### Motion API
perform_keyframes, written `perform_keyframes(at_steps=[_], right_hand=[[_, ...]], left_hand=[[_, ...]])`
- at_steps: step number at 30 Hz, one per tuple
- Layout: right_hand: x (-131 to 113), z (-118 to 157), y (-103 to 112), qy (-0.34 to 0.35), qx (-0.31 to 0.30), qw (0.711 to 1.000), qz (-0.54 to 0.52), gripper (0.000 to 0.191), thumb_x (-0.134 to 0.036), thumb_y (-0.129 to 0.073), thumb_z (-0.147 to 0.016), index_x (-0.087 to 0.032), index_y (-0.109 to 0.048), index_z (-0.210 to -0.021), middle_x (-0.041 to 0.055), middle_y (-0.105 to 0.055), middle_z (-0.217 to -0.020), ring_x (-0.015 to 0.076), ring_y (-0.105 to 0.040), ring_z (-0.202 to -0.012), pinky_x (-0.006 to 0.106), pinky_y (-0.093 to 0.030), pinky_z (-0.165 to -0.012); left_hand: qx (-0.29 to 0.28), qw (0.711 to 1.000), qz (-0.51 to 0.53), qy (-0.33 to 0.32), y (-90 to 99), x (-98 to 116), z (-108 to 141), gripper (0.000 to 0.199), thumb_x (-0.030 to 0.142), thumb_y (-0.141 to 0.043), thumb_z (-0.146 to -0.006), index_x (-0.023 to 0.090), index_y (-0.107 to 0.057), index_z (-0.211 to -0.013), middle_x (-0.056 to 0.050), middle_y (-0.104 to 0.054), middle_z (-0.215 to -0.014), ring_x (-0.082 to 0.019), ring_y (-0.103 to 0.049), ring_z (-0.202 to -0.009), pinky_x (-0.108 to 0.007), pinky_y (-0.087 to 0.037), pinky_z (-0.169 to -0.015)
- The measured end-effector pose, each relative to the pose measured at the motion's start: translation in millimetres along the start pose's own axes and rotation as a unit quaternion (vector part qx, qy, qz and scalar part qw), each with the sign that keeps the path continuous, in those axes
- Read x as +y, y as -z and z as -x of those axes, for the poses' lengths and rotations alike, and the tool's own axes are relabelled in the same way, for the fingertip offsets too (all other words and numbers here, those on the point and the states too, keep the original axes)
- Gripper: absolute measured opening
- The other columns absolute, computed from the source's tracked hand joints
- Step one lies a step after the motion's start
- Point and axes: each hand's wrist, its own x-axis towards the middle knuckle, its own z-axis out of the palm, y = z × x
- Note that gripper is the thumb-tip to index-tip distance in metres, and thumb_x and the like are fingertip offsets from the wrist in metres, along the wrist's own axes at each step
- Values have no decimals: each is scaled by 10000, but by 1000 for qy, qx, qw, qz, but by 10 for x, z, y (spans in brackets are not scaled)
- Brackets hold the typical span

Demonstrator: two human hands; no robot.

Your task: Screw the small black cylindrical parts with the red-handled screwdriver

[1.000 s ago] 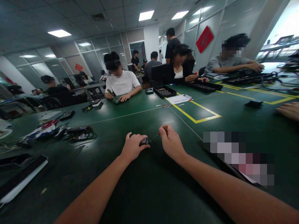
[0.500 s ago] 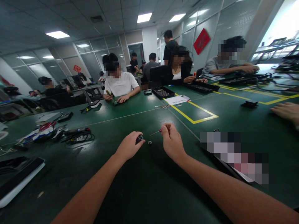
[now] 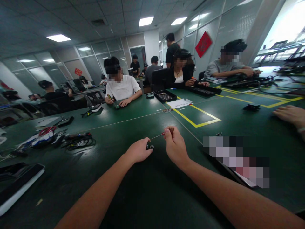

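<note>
My right hand (image 3: 175, 143) is closed around the red handle of a thin screwdriver (image 3: 157, 136), whose metal shaft points left toward my other hand. My left hand (image 3: 140, 150) is curled around a small dark object (image 3: 148, 146), mostly hidden by the thumb and fingers. A small round metallic part (image 3: 152, 147) shows at the left thumb and fingertips; whether it is touched cannot be told. Both hands are low over the green table (image 3: 143, 190).
Bundled cables (image 3: 78, 140) and a black-and-white device (image 3: 22, 187) lie left. On the right are a blurred flat item (image 3: 235, 159), a black part (image 3: 252, 107) and another person's hand (image 3: 289, 115). Across the table, people sit by black trays (image 3: 165, 95).
My left hand has moved right with the dark object, up to the small round part. My right hand and the screwdriver have barely moved. The camera view has shifted slightly.
</note>
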Motion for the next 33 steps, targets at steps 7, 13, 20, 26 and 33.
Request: perform_keyframes(at_steps=[7, 13, 20, 26, 33], right_hand=[[11, 2, -1, 2, 0, 1000, -7, 237, -424, -417, -1010, -234, -551, -963, 32, -647, -832, 210, -619, -786, 338, -455, -733], [-3, 12, 0, 3, -4, 1000, -6, 229, -413, -423, -1011, -236, -556, -955, 31, -654, -841, 202, -609, -769, 331, -449, -733], [23, 14, -3, -7, -12, 1000, -11, 246, -427, -423, -1014, -234, -567, -969, 29, -645, -833, 209, -616, -787, 337, -449, -733], [24, 14, -6, -13, -19, 1000, -19, 250, -428, -423, -1015, -229, -566, -967, 29, -640, -831, 211, -624, -801, 337, -449, -728], [42, 19, -10, -12, -19, 1000, -14, 258, -441, -434, -1013, -229, -572, -964, 26, -643, -831, 200, -606, -769, 329, -449, -711]], left_hand=[[-45, 999, -21, -10, 15, 48, -32, 185, 357, -664, -880, 247, -681, -1028, -59, -710, -974, -258, -676, -857, -309, -484, -670], [2, 999, -1, 42, -25, -32, 8, 163, 371, -591, -883, 238, -636, -968, -53, -690, -892, -252, -644, -770, -315, -404, -605], [29, 966, 246, 70, 124, -470, 84, 168, 319, -473, -862, 191, -582, -852, -32, -625, -752, -171, -554, -639, -261, -363, -555], [49, 833, 532, 142, 390, -807, 458, 159, 299, -524, -771, 186, -517, -883, 3, -526, -683, -111, -417, -484, -189, -275, -428], [162, 754, 587, 249, 766, -1115, 1246, 105, 251, -568, -777, 170, -564, -843, -16, -516, -718, -132, -454, -559, -212, -412, -479]])
